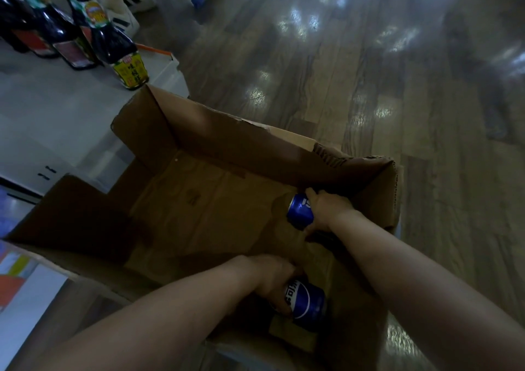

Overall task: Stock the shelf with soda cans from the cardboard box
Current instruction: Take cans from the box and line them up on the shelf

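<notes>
From the head view, two glossy blue aluminium soda cans are seen inside the open brown cardboard box [216,154]. The far can [299,211] is gripped by the right hand [324,210]; the near can [308,304], white-lettered, is gripped by the left hand [274,281]. Dark glass sauce bottles [113,44] stand on the pale grey shelf [56,115] beside the box.
</notes>
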